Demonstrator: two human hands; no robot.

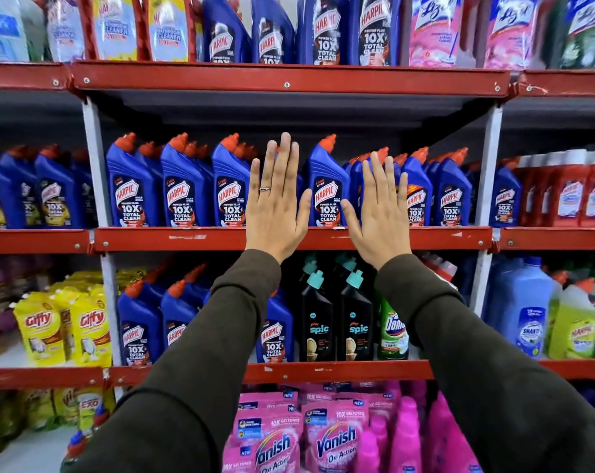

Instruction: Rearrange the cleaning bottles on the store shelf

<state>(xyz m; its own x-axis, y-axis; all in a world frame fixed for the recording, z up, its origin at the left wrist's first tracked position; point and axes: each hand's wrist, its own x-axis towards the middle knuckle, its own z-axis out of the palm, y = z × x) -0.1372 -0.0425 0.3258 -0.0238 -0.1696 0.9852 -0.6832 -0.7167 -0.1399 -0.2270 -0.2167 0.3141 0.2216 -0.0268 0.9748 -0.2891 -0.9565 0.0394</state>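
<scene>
Harpic bottles (185, 186), blue with orange caps, fill the middle tier of a red metal shelf (323, 237), standing upright in rows, labels forward. Same brand above on the top tier and again lower left. Lower tier, centre: two black Spic bottles (337, 322) with teal caps, side by side, touching; a green Domex bottle (393, 331) just right of them. Bottom tier: pink Vanish pouches (333, 438). Far left, yellow Giffy pouches (62, 327).

Both arms in dark olive sleeves (200, 353) reach forward. Left hand (277, 206) flat, fingers straight and together, palm toward the shelf, holding nothing; ring (264, 189) on one finger. Right hand (379, 216) likewise flat and empty, fingers slightly spread. One front-row Harpic bottle (327, 186) shows between the two hands. Whether either palm touches a bottle cannot be told.
</scene>
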